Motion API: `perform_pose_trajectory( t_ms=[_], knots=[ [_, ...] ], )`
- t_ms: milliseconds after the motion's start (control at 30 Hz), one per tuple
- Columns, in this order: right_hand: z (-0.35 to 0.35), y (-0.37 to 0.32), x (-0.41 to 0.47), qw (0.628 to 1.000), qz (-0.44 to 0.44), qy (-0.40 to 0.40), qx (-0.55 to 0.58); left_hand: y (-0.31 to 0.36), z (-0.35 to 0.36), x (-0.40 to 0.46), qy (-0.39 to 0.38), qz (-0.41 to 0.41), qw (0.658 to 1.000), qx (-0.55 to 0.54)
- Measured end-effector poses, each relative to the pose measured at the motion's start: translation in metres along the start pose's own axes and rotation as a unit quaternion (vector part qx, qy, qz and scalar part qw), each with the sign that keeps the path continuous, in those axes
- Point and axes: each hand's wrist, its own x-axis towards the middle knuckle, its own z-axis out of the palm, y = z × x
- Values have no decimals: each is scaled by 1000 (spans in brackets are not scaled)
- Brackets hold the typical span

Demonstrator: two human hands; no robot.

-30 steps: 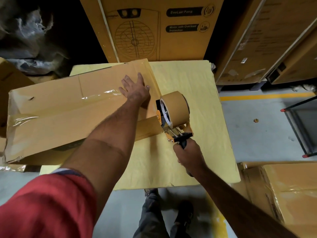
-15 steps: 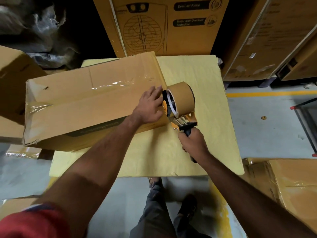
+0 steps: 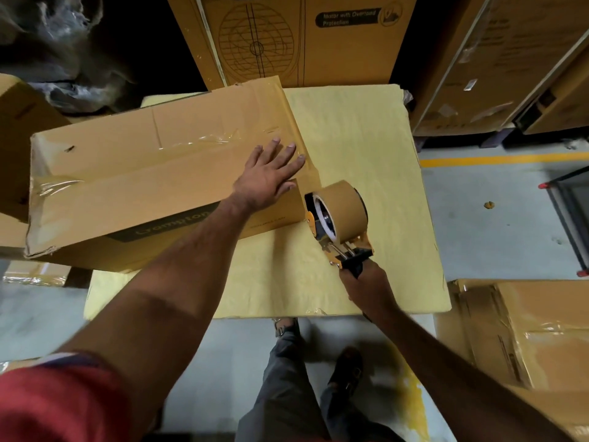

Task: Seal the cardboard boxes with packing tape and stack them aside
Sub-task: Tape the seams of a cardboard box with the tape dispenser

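Two hands: I have both working at the right end of one long cardboard box [image 3: 143,189].
Left hand [image 3: 266,178]: my palm lies flat on the box top near its right end, fingers straight and spread, pressing the board down; this grip is wide and holds nothing.
Right hand [image 3: 366,285]: my fingers are curled tight around the black handle of the tape dispenser [image 3: 339,224]; this grip is closed on the dispenser.
Tape dispenser: orange metal frame, black handle, carrying a fat round roll of tan tape; the roll sits right against the box's right end, just below my left fingertips.
Cardboard box: brown corrugated board, long and rectangular, lying on its side across the left half of the counter [image 3: 366,148] and overhanging its left edge; glossy, wrinkled clear tape runs along the top seam and wraps the left end; dark printed lettering shows on the near face.
Counter: flat slab covered in pale yellow sheet with a faintly creased, matte surface.
Surroundings: a tall printed carton [image 3: 296,36] with a fan-grille drawing stands behind the counter; another taped box [image 3: 526,339] sits on the grey floor to my right.
Sleeve [image 3: 57,403]: red fabric on my left arm.
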Motion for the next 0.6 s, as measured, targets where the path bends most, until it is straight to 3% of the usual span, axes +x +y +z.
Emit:
perform_pose_trajectory(
  t_ms=[133, 600],
  knots=[
    [9, 1, 15, 1000, -17, 12, -17, 1, 1, 0, 0, 1, 1000, 3],
    [60, -21, 58, 996, 18, 15, 88, 1, 2, 4, -4, -1, 1000, -3]
  ],
)
